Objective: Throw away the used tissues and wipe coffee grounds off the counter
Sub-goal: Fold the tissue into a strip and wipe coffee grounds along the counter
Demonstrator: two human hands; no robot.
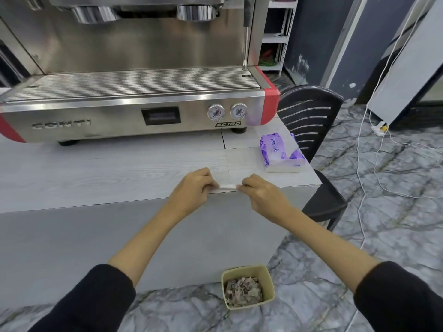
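Tissue (227,186), white, folded into a narrow strip; sits at the counter (96,168) front edge, centre of frame, stretched between both hands. Judged light, limp and easily torn; it should crumple readily and is best taken by pinching its ends or bunching the whole sheet. Left hand (191,188): fingers curled nearly closed, tips pinching the strip's left end. Right hand (261,192): likewise nearly closed, thumb and fingers pinching the right end. Bin (248,286), small and tan, on the floor at lower centre, below the counter; holds crumpled brownish tissues. Tissue pack (280,152), purple and white, one sheet standing out of it, on the counter's right end. Espresso machine (134,92), steel with red corners, fills the upper left. No coffee grounds can be made out on the pale surface. Chair (309,116), dark, beside the counter at right.
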